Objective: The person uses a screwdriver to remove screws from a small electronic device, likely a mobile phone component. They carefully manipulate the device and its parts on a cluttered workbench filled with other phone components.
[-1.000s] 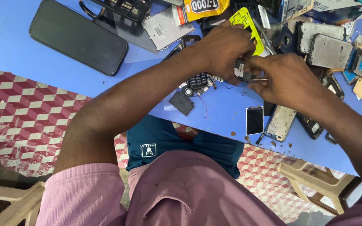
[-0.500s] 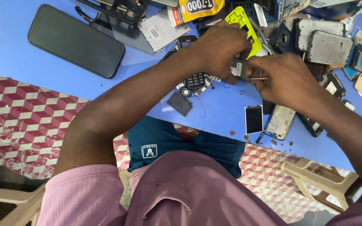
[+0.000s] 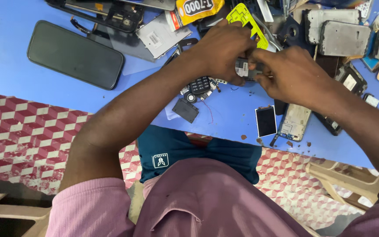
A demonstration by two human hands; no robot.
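— What's the person got there? I can't see past the knuckles.

— A small dark phone part (image 3: 247,70), pinched from both sides. The left hand (image 3: 218,50) is clenched over its left end, and the right hand (image 3: 292,74) grips the other end with thumb and forefinger. It's held just above the blue table (image 3: 14,74), roughly the centre of the clutter.

— And what's around it?

— At seven o'clock from the hands, a loose keypad (image 3: 199,84), and below that a little black battery (image 3: 186,109) with a thin red wire (image 3: 209,115) beside it. At five o'clock lies a small bare screen (image 3: 266,120), next to a stripped phone frame (image 3: 294,122). Far off at nine o'clock sits a big black smartphone (image 3: 75,55).

— Looks risky to me.

— I'd say so. With both hands squeezing that hard, the part could snap or spring loose, and anything dropped would vanish among those scraps or roll off the near edge.
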